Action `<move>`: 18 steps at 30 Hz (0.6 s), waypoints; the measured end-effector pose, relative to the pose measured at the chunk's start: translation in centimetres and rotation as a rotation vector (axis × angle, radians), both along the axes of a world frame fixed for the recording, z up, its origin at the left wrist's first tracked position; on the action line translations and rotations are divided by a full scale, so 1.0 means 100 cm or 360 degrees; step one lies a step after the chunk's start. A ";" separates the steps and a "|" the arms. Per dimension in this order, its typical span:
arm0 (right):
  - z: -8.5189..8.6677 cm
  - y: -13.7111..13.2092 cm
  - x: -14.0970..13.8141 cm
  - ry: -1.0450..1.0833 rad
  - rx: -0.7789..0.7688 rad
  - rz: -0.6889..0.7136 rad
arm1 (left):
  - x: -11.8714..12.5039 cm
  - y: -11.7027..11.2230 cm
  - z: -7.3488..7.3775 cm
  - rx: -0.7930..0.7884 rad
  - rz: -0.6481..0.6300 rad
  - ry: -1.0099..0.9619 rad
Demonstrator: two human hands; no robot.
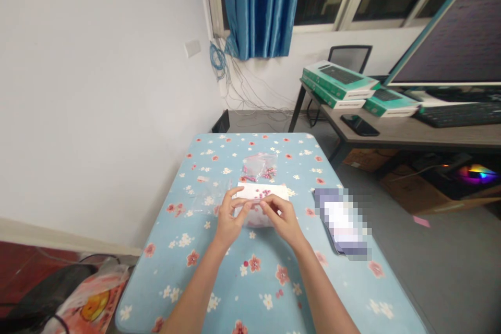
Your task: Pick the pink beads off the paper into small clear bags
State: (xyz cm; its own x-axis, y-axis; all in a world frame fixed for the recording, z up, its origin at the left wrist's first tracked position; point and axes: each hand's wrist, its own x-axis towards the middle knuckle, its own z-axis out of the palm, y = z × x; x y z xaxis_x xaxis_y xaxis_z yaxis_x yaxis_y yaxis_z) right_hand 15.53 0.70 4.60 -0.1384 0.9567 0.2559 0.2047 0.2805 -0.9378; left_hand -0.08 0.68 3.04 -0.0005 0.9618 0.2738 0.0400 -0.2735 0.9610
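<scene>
My left hand (230,217) and my right hand (282,215) pinch the top edge of a small clear plastic bag (257,217) between thumbs and fingers. What lies inside this bag is hard to make out. Just behind it is a white sheet (245,189) with several pink beads (263,194) scattered on it. Past the sheet rests another clear zip bag (260,165), with pink and red beads gathered along its lower edge. To the left of my left hand lies a crumpled clear plastic wrapper (207,197).
Everything lies on a blue flowered table (183,266). A device with a blurred-out screen (340,224) is near its right edge. On the desk to the right are green keyboard boxes (338,81), a black phone (359,125) and a monitor (454,36). A wall borders the left.
</scene>
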 end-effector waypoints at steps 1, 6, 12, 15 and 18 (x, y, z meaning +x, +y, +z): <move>0.000 0.000 0.001 0.0007 0.0006 -0.0006 | -0.001 0.000 0.000 -0.0017 -0.0017 0.0005; -0.003 -0.001 0.001 0.0041 0.0031 -0.0039 | -0.002 -0.001 0.001 -0.0091 -0.0080 0.0117; -0.008 0.002 0.001 0.0056 0.0068 -0.0135 | -0.002 -0.002 0.004 -0.0028 -0.0108 0.0198; -0.009 0.003 0.001 0.0073 0.0070 -0.0140 | -0.001 -0.003 0.003 0.0010 -0.0050 0.0276; -0.010 0.006 -0.001 0.0117 0.0049 -0.0124 | -0.001 -0.002 0.001 0.0005 0.0042 0.0344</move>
